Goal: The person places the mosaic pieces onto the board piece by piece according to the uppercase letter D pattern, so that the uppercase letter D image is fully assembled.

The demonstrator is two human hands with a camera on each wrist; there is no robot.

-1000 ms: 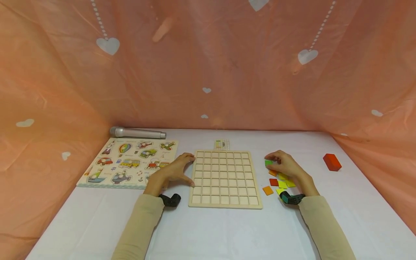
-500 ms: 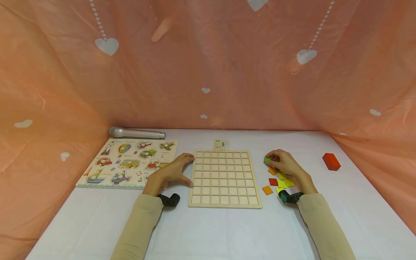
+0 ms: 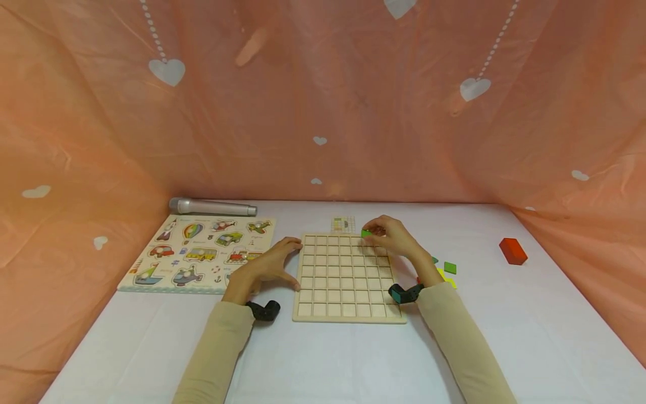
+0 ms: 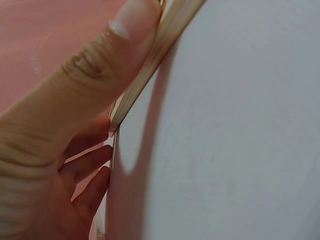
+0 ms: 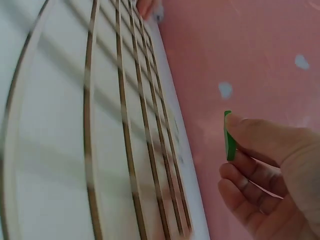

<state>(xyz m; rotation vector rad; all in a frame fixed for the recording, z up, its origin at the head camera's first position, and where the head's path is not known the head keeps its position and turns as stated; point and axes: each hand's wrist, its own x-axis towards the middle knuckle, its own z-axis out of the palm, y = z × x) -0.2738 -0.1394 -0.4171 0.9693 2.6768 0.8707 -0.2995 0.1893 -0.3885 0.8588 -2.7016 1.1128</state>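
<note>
A pale wooden grid board (image 3: 341, 278) lies flat in the middle of the white table. My left hand (image 3: 267, 265) rests along its left side, thumb and fingers spread apart. The left wrist view has the thumb (image 4: 85, 82) against the board's edge. Over the board's far right part, my right hand (image 3: 396, 240) pinches a green square tile (image 3: 365, 233) between thumb and fingers. In the right wrist view that tile (image 5: 229, 137) stands on edge, raised above the grid. Yellow tiles (image 3: 448, 280) and a loose green tile (image 3: 450, 267) lie right of the board, partly hidden by my right forearm.
A small printed grid card (image 3: 343, 225) lies behind the board. At left sits a picture puzzle board (image 3: 202, 253) with vehicles, and a silver microphone (image 3: 214, 207) behind it. A red block (image 3: 513, 251) is far right. A pink curtain (image 3: 323, 112) closes the back.
My right hand has picked up the green tile from the pile and carried it left, over the board's far right part. The left hand has stayed at the board's left edge.
</note>
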